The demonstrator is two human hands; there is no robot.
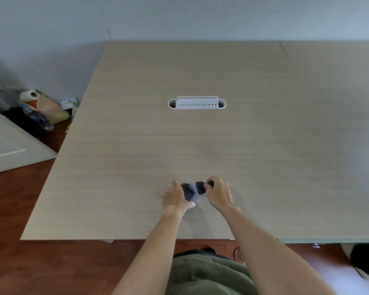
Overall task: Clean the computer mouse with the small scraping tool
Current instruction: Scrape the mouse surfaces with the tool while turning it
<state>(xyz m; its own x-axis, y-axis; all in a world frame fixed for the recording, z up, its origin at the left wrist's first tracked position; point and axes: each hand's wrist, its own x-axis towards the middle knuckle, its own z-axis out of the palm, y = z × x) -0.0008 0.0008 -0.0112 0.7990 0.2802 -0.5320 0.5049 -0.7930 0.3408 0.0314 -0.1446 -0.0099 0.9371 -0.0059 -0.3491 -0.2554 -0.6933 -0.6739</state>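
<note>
From the head cam: the person's got both hands out over the near middle of the wooden desk (200, 135). The left hand (176, 199) has its fingers wrapped around a dark computer mouse (186, 191), held just off the desktop, tilted. The right hand (218, 193) sits at about 3 o'clock from the mouse, fingers curled around a dark tool (200, 188) with a pale tip that touches the mouse. Hard to tell exactly what the tool is, it's small and kinda blurry. Way up at 12 o'clock there's a white cable grommet (196, 103) set into the desk. At 10 o'clock, off the desk, a pile of bags and a bottle (41, 109) sits on the floor.
</note>
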